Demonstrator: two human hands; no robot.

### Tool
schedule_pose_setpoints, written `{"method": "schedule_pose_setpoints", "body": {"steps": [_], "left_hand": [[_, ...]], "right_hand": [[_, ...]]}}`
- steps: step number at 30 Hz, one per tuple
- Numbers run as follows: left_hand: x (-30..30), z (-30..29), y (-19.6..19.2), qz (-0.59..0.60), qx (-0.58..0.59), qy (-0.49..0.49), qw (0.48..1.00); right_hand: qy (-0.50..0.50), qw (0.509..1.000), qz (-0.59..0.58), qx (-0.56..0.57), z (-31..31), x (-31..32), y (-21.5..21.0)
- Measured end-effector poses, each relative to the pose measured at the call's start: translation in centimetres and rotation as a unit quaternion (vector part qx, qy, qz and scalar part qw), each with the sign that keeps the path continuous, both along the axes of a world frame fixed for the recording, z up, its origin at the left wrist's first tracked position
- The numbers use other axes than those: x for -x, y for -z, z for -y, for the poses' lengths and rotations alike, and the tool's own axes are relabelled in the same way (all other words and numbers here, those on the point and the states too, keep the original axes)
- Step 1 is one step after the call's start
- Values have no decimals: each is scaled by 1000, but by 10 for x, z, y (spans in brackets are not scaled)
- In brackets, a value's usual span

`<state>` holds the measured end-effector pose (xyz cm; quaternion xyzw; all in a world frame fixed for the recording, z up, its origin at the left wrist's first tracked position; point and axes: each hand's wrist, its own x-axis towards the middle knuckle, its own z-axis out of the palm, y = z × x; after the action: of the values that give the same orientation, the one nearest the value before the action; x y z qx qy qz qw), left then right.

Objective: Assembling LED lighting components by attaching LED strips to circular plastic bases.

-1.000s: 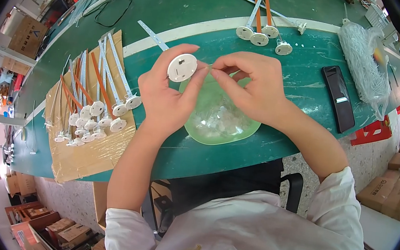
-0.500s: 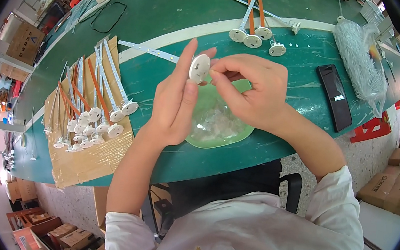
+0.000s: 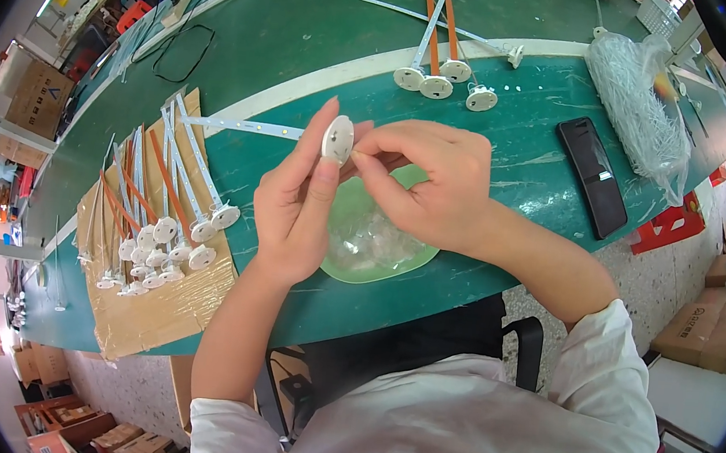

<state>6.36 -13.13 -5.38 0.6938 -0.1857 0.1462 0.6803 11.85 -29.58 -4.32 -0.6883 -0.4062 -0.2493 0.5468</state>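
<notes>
- Green workbench with a smooth matte top and a pale stripe across it; cardboard boxes stand on the floor around.
- Left hand raised upright, palm turned inward, thumb and fingertips pinching a white round disc held edge-on above the bench.
- A thin white strip runs leftward from the disc.
- Right hand curled beside the disc, fingertips closed narrow at its rim; whether it holds anything I cannot tell.
- Beneath both hands: a shallow pale green dish holding clear crinkled plastic.
- Left: finished strips with discs laid on brown cardboard.
- Right: flat black phone, clear bag of white parts.
</notes>
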Motion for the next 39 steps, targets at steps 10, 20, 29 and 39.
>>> {"method": "schedule_pose_setpoints", "body": {"steps": [10,20,29,39], "left_hand": [[-4,-7,3,-26,123,87,988],[-3,-11,-2,-26,4,37,999],[4,-35,28,-57,1,-55,997],[-4,-12,-8,24,-222,-116,968]], "right_hand": [[-55,996,-73,-11,5,1,-6],[7,996,90,2,6,-1,-4],[13,992,127,-21,-12,11,11],[-99,994,36,-41,-4,-3,11]]}}
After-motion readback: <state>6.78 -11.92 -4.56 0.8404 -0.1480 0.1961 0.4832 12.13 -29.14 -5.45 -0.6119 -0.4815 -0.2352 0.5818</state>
